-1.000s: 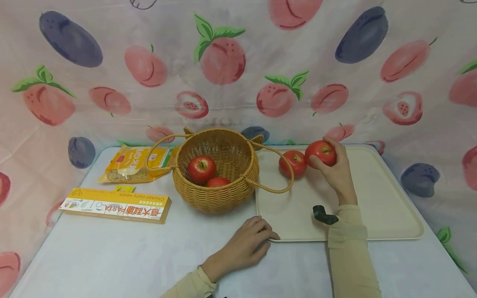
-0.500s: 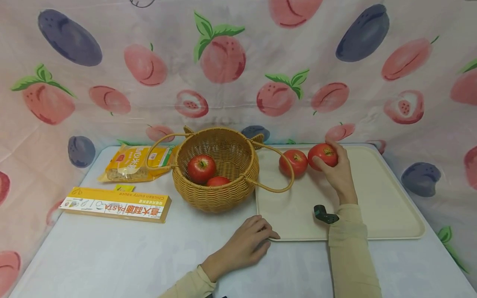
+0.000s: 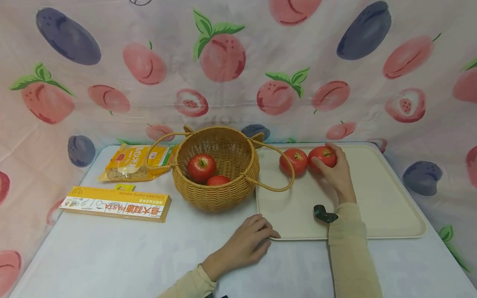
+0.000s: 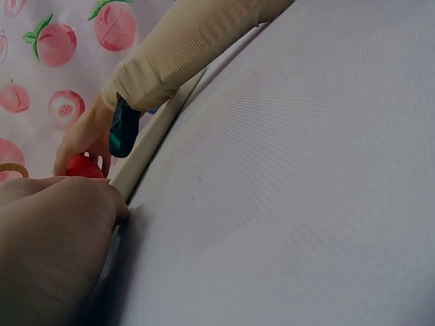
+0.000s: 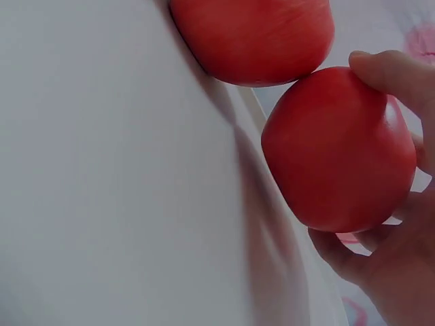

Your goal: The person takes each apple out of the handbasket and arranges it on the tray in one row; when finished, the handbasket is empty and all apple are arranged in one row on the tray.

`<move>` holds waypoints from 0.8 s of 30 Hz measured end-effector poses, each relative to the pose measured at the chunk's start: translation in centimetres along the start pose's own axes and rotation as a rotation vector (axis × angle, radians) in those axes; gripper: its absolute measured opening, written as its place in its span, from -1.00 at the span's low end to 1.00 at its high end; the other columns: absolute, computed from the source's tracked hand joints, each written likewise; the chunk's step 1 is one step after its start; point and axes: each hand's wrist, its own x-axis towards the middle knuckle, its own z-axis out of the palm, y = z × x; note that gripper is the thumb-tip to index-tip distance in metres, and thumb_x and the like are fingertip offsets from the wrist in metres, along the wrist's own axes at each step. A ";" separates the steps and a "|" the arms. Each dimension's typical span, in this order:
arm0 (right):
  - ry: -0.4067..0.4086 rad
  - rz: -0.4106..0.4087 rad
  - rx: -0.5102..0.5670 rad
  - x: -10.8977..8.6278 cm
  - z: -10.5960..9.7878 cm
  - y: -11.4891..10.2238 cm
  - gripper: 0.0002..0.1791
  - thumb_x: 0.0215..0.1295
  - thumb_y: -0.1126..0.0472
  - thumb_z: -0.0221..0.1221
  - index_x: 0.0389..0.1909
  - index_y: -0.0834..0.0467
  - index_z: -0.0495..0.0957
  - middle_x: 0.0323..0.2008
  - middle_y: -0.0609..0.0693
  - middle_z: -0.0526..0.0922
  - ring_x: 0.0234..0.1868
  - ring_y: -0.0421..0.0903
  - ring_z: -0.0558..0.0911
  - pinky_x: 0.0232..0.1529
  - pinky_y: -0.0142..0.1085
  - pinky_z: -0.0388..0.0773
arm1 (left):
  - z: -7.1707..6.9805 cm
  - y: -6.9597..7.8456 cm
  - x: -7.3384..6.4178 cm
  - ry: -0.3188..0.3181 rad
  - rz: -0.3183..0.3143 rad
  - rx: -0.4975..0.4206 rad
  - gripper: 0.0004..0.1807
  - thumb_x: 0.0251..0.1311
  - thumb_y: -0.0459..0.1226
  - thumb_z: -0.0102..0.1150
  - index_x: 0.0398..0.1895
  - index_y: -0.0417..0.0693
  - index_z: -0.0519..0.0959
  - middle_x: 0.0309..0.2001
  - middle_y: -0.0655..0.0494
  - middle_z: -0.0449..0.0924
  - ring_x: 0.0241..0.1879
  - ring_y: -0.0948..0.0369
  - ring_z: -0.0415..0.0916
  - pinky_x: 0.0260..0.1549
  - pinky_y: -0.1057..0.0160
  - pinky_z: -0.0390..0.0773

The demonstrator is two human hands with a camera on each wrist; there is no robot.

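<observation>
My right hand [image 3: 337, 174] grips a red apple [image 3: 323, 157] between thumb and fingers, close over the beige tray [image 3: 387, 198]. Right beside it on the tray sits another red apple [image 3: 293, 162]; in the right wrist view the gripped apple [image 5: 340, 153] meets this neighbouring apple [image 5: 255, 34] at its edge. My left hand [image 3: 246, 242] lies at the tray's near left corner, fingertips on the rim. The left wrist view shows the back of the left hand [image 4: 54, 238] against the tray's edge [image 4: 153, 146]. A wicker basket [image 3: 212, 198] holds two more apples [image 3: 201, 169].
One hoop handle [image 3: 277, 189] of the basket reaches over the tray's left side. Left of the basket lie a yellow bag [image 3: 130, 165], a pasta box [image 3: 115, 205] and a small yellow packet [image 3: 124, 188]. A fruit-print cloth [image 3: 223, 99] hangs behind the table.
My right hand has lowered the apple slightly toward the tray, beside the other apple. My left hand has stayed at the tray's corner.
</observation>
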 end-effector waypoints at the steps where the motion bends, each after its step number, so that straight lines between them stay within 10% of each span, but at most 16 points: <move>1: -0.006 0.005 -0.013 0.0 0.0 0.0 -0.17 0.19 -0.08 0.22 0.43 -0.08 0.07 0.40 0.15 0.14 0.36 0.20 0.20 0.31 0.20 0.20 | 0.0 0.0 0.0 0.002 0.001 0.000 -0.71 0.20 -0.29 0.09 -0.04 0.22 0.56 -0.18 0.33 0.44 0.05 0.30 0.34 0.28 0.23 0.28; 24: -0.103 0.052 -0.087 0.1 -0.1 0.1 -0.10 0.23 -0.20 0.12 0.48 -0.04 -0.10 0.41 0.28 0.01 0.36 0.31 0.14 0.29 0.27 0.16 | 0.0 0.0 -0.1 -0.015 -0.026 -0.016 -0.73 0.22 -0.26 0.08 -0.05 0.22 0.57 -0.17 0.35 0.43 0.04 0.34 0.31 0.22 0.30 0.31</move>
